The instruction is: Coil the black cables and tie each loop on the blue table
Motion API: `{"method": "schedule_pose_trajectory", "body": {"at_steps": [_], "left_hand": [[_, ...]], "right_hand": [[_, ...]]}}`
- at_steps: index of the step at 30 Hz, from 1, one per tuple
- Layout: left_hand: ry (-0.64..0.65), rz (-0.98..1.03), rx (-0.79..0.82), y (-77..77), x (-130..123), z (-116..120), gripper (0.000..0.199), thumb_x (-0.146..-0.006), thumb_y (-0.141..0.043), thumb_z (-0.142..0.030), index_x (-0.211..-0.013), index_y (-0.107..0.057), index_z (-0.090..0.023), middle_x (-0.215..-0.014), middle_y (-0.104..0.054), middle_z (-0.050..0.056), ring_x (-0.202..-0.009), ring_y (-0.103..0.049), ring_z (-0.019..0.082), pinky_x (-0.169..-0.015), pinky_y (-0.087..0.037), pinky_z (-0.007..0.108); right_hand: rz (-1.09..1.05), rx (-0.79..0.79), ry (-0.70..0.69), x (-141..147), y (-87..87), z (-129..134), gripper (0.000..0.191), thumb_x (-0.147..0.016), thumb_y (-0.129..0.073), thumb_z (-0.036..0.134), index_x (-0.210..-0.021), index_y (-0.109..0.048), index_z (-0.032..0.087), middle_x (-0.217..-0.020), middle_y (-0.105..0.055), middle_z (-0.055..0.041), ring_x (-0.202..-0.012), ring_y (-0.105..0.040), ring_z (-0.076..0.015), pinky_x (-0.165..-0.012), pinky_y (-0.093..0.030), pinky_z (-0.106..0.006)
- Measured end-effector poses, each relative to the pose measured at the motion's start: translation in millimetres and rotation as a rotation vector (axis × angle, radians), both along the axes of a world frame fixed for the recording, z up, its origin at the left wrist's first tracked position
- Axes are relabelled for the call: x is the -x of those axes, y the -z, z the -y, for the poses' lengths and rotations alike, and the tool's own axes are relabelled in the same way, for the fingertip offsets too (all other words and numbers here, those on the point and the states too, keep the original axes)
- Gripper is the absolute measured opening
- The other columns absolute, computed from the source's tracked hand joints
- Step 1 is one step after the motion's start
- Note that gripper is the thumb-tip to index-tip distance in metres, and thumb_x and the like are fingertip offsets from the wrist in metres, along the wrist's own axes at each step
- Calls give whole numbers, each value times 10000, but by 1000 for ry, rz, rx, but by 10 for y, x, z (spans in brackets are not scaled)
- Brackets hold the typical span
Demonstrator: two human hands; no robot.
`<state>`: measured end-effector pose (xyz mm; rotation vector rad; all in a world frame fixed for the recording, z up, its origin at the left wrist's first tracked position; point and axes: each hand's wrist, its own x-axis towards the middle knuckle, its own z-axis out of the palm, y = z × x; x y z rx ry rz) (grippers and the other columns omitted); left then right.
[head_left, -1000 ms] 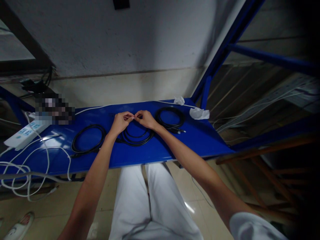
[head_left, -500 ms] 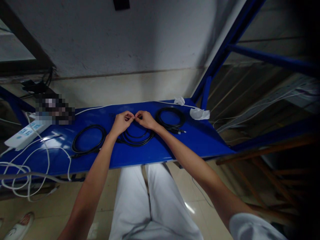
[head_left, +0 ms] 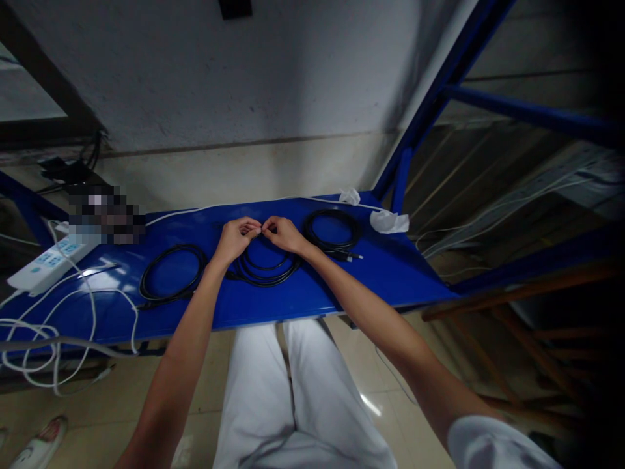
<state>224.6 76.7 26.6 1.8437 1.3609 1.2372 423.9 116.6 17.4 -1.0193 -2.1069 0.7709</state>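
Note:
My left hand and my right hand meet fingertip to fingertip over the far side of a coiled black cable. Both are closed in a pinch, thumbs against fingers. Whatever lies between the fingertips is too small to make out. The middle coil rests on the blue table, its far part hidden by my hands. Left of it lies another black cable coil, close to my left forearm. A third black cable coil, with its plug ends showing, lies to the right of my right hand.
A white power strip and tangled white cables occupy the table's left end. Crumpled white plastic lies at the far right, near a smaller piece. A wall stands behind, and a blue frame post rises on the right.
My fingertips have shifted slightly, with the left hand's fingers a little further left. The coils lie as before.

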Motion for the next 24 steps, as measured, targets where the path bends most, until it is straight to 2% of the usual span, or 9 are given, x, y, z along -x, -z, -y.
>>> {"method": "schedule_pose_trajectory", "body": {"at_steps": [13, 24], "left_hand": [[42, -15, 32, -1, 22, 4, 222, -870, -800, -371, -1007, -847, -202, -1011, -844, 102, -935, -791, 268, -942, -613, 424], [8, -55, -27, -36, -5, 47, 202, -894, -796, -380, -981, -853, -206, -983, -845, 95, -889, -791, 262, -865, -619, 387]], "right_hand": [[2, -1, -14, -3, -6, -5, 134, -975, -675, 151, -1029, -798, 160, -1035, -827, -85, -969, -776, -202, -894, -564, -284], [-40, 18, -19, 4, 0, -10, 163, -917, -706, 104, -1044, -797, 149, -1031, -835, -89, -980, -789, -209, -895, -566, -286]]}}
